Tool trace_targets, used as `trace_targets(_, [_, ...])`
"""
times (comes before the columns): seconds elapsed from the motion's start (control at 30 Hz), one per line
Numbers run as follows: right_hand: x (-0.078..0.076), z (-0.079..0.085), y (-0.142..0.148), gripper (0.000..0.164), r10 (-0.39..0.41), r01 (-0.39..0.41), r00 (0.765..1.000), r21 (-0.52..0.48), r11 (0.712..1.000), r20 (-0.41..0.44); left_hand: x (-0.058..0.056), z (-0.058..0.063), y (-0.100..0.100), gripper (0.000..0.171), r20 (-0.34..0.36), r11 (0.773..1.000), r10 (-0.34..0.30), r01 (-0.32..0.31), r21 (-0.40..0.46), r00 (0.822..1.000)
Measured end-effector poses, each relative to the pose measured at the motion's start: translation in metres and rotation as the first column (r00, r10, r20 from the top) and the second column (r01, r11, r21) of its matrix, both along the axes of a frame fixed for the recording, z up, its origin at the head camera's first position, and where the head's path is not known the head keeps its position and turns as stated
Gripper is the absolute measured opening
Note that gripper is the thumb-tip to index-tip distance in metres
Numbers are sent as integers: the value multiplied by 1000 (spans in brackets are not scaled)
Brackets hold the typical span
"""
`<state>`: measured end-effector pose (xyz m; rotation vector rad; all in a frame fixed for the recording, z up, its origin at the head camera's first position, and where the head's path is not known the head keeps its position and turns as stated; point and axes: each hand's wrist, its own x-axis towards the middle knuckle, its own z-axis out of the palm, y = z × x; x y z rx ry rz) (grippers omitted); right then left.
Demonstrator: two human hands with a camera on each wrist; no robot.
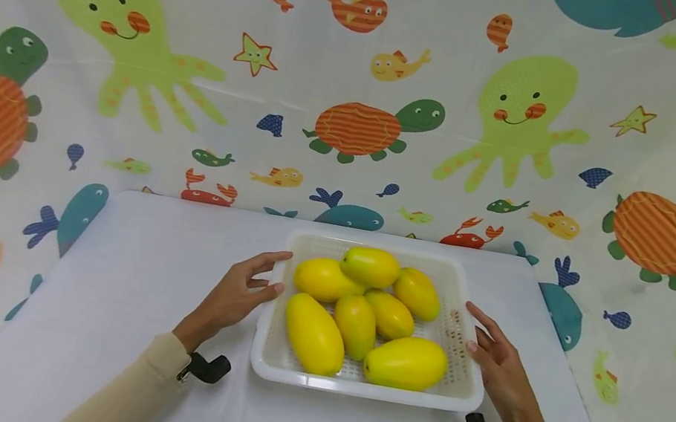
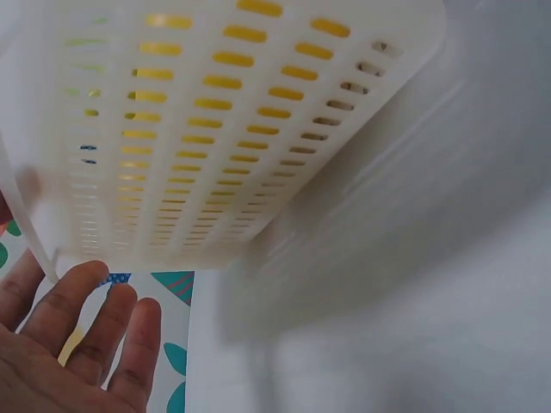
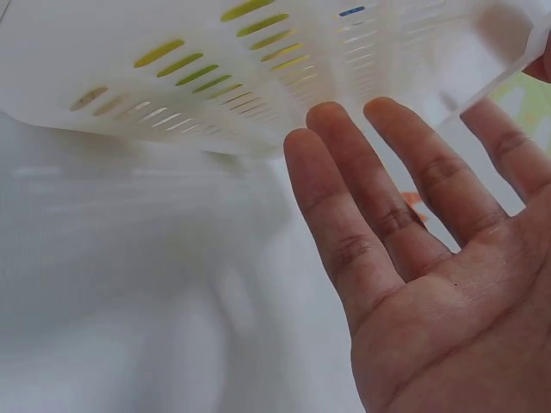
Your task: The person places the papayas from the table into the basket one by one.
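Observation:
A white plastic basket with slotted walls holds several yellow mangoes and stands between my two hands. My left hand pinches its left rim, with the thumb and index finger at the edge. In the left wrist view, the other fingers of the left hand spread below the rim, beside the slotted wall. At the right rim, my right hand grips with thumb above and index finger below. The right wrist view shows the remaining fingers extended alongside the basket wall.
The basket is over a table with a white cloth. Behind and around the table hangs a curtain printed with sea animals. Dark camera mounts are strapped to both wrists, close to the basket's front corners.

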<state>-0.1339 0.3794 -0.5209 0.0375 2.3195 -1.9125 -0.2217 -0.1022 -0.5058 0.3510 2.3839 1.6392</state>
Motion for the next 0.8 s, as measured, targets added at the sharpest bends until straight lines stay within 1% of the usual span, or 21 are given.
trace_targets(0.13, [-2, -1, -6, 68, 18, -18, 1000, -8, 1000, -3, 4, 1, -8, 62, -11, 1000, 11, -11, 1, 1000])
trace_targets(0.27, [-5, -2, -12, 68, 29, -29, 1000, -19, 999, 1, 7, 1, -15, 64, -16, 1000, 24, -24, -17, 1000])
trace_targets(0.5, [-9, -3, -20, 69, 46, -46, 999, -24, 999, -6, 10, 3, -26, 61, -8, 998, 46, -47, -41, 999])
trace_targets(0.67, [-12, -3, -27, 69, 55, -56, 998, -28, 998, -8, 13, 5, -32, 62, -8, 997, 60, -60, -50, 998])
trace_targets(0.8, [-15, -3, -33, 69, 65, -66, 998, -38, 997, -8, 16, 4, -38, 62, -29, 997, 63, -64, -53, 998])
